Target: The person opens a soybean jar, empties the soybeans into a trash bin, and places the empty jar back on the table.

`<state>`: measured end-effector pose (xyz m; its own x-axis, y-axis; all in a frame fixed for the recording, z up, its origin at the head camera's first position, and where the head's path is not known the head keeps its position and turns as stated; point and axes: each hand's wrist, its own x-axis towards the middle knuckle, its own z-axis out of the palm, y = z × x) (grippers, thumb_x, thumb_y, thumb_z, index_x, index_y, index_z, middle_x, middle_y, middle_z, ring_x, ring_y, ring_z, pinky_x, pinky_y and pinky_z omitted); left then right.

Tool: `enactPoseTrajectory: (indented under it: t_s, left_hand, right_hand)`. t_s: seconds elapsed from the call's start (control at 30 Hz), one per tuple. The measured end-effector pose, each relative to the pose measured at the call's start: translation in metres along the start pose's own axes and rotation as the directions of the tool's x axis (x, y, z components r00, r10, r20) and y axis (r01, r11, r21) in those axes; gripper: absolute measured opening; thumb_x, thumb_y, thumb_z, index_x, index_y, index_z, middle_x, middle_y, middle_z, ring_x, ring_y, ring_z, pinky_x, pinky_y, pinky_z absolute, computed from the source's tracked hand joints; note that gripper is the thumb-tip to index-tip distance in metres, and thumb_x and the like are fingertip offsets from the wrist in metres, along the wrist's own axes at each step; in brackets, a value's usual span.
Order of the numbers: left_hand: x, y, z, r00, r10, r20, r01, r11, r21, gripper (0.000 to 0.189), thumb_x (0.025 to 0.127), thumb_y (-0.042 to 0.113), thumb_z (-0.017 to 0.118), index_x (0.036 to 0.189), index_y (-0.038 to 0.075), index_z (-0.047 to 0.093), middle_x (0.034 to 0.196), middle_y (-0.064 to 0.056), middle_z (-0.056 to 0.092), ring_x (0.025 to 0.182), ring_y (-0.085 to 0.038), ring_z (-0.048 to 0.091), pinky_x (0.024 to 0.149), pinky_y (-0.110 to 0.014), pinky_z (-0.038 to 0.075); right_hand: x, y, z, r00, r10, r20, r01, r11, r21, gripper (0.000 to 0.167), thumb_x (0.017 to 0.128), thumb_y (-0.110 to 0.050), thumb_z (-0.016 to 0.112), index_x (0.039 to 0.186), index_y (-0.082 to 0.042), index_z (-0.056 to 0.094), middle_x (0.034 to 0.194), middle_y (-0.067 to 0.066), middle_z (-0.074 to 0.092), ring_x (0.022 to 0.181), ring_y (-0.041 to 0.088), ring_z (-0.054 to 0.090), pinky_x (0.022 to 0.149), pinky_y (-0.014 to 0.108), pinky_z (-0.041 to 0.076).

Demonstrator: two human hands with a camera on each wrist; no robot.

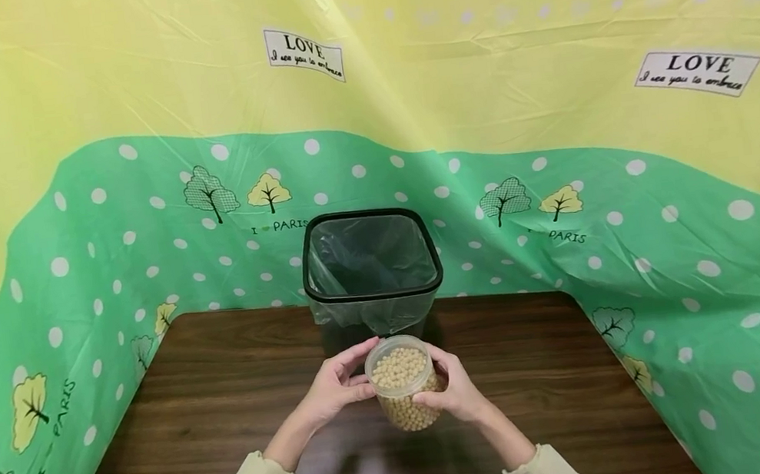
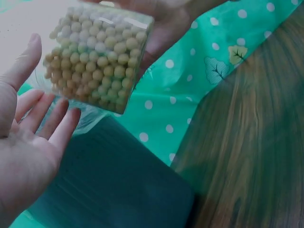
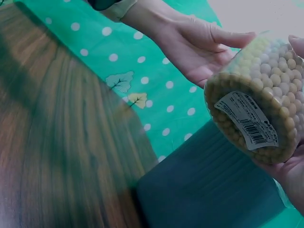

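Note:
A round clear plastic jar (image 1: 412, 411) full of small tan balls is held up over the table, in front of the bin. My right hand (image 1: 462, 389) grips its right side, thumb across the front and fingers behind. On the opposite side, my left hand (image 1: 331, 385) has its fingers extended, fingertips at the jar's upper edge. The left wrist view shows that left hand (image 2: 31, 152) with an open palm beside the jar's top end. From the right wrist, the jar's base shows a white barcode label (image 3: 249, 118).
Behind the jar stands a dark square bin (image 1: 375, 296) with a black rim and a clear plastic liner. It sits at the back of the dark wood table (image 1: 229, 392). A green and yellow printed cloth (image 1: 512, 107) hangs around the back and sides.

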<state>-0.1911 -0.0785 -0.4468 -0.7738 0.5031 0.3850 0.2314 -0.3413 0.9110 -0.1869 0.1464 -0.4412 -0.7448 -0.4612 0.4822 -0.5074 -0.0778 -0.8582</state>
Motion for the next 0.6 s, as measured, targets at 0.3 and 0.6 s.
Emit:
enactPoseTrajectory:
  t_s: [0.3, 0.6]
  left_hand:
    - [0.002, -0.001, 0.01, 0.986, 0.036, -0.164, -0.029, 0.999, 0.042, 0.068, 0.073, 0.011, 0.075, 0.127, -0.013, 0.041, 0.126, -0.032, 0.044, 0.107, -0.012, 0.055, 0.08, -0.029, 0.05]
    - [0.0, -0.001, 0.002, 0.997, 0.067, -0.036, -0.067, 0.998, -0.009, 0.076, 0.075, 0.019, 0.074, 0.13, -0.015, 0.035, 0.126, -0.008, 0.052, 0.109, -0.011, 0.052, 0.082, -0.026, 0.05]
  right_hand:
    - [0.004, -0.023, 0.019, 0.974, -0.068, -0.218, -0.006, 0.947, -0.32, 0.076, 0.059, 0.004, 0.078, 0.126, 0.011, 0.043, 0.114, 0.026, 0.054, 0.101, 0.021, 0.055, 0.083, 0.021, 0.044]
    - [0.003, -0.019, 0.012, 0.995, -0.078, -0.061, 0.064, 0.976, -0.209, 0.074, 0.062, -0.002, 0.077, 0.126, 0.009, 0.042, 0.113, 0.025, 0.054, 0.1, 0.015, 0.054, 0.085, 0.023, 0.044]
